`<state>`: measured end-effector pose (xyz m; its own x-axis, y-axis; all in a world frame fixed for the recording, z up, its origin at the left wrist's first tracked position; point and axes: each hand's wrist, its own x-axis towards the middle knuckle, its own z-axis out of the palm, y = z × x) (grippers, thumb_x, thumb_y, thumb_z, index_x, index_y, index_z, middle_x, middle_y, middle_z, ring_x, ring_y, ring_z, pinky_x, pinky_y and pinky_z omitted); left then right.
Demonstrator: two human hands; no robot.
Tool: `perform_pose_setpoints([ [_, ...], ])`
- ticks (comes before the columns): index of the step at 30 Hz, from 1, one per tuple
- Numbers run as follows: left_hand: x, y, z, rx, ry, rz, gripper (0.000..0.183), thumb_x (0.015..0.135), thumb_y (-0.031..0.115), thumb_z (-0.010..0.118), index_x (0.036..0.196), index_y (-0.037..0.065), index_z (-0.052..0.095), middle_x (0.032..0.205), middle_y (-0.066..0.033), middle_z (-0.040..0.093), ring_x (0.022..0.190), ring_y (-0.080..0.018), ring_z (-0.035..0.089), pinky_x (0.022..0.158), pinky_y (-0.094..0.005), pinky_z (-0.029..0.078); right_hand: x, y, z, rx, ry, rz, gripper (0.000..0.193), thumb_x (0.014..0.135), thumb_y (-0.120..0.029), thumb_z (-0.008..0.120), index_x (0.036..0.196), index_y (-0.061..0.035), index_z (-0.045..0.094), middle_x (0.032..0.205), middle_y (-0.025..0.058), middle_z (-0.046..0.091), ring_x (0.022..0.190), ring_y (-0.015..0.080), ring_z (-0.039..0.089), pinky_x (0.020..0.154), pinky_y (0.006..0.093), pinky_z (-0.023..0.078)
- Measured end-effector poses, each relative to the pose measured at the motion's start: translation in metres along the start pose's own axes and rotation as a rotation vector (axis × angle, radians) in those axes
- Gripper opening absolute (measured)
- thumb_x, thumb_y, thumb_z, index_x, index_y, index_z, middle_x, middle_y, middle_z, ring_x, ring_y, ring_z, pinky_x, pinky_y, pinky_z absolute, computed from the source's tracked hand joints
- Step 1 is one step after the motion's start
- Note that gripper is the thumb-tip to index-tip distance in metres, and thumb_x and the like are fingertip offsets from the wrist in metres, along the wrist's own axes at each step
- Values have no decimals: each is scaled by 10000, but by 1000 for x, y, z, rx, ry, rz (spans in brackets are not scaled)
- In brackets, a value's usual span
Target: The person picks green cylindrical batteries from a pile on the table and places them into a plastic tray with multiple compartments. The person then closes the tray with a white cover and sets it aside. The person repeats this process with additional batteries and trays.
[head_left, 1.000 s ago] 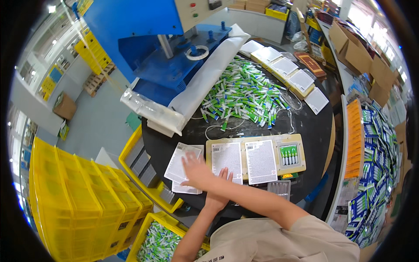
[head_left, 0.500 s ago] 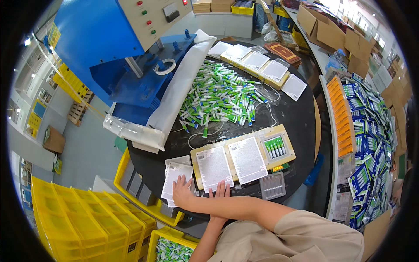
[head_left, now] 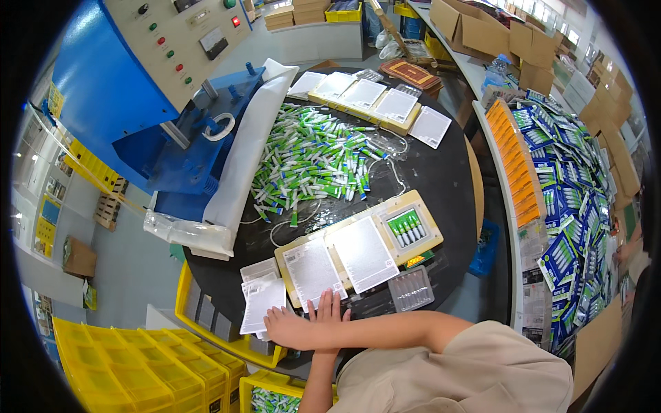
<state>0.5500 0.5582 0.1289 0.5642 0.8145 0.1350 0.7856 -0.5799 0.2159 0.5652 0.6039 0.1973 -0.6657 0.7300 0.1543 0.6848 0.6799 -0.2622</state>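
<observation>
My right hand (head_left: 296,330) reaches across from the right over my left wrist. Its fingers are extended at the lower right edge of a small stack of white printed cards (head_left: 264,303); whether they pinch a card cannot be made out. My left hand (head_left: 329,308) lies with fingers spread at the near edge of a pale yellow fixture (head_left: 430,219), touching the lower end of a white card (head_left: 313,267). A second white card (head_left: 365,253) covers the middle of the fixture. In its right recess sit several small green tubes (head_left: 406,228) with white caps.
A clear blister tray (head_left: 412,289) lies right of my hands. Loose green-and-white tubes (head_left: 313,155) are heaped mid-table. Beyond them is another card-covered fixture (head_left: 392,124). A blue press (head_left: 206,138) stands left, yellow crates (head_left: 131,365) lower left, packaged tubes (head_left: 568,227) at right.
The whole view has shifted, so the table sits further left. My right hand has drawn back from the card stack toward my left hand, and its fingers rest lower on the stack's edge.
</observation>
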Motion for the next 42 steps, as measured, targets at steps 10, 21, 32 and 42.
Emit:
perform_pose_setpoints([
  [10,65,66,-36,-82,66,178,628,975,357,636,1525,117,450,1588,-84,422,1480,-311,360,1208,-598,235,-269,163,-165,-78,819,503,372,882,118,528,1232,52,635,1272,248,666,1157,380,679,1011,438,547],
  [21,107,52,-15,78,-182,395,632,998,477,567,1571,283,384,1651,-11,318,1531,-293,261,1223,-603,204,-335,204,-74,-243,269,227,403,926,-108,562,1290,60,601,1392,184,606,1321,305,580,1133,423,464],
  [32,116,52,-18,37,-223,396,614,998,447,581,1560,270,406,1638,-15,344,1520,-307,279,1229,-578,207,-340,223,-81,-142,247,243,425,957,-129,521,1356,6,575,1440,135,581,1349,273,556,1157,418,439],
  [42,132,57,-22,-124,-73,243,622,990,415,591,1549,200,425,1647,-80,325,1532,-299,265,1230,-603,163,-305,216,-96,-144,254,392,596,910,-314,670,1430,-55,538,1520,144,504,1443,298,438,1216,501,294],
])
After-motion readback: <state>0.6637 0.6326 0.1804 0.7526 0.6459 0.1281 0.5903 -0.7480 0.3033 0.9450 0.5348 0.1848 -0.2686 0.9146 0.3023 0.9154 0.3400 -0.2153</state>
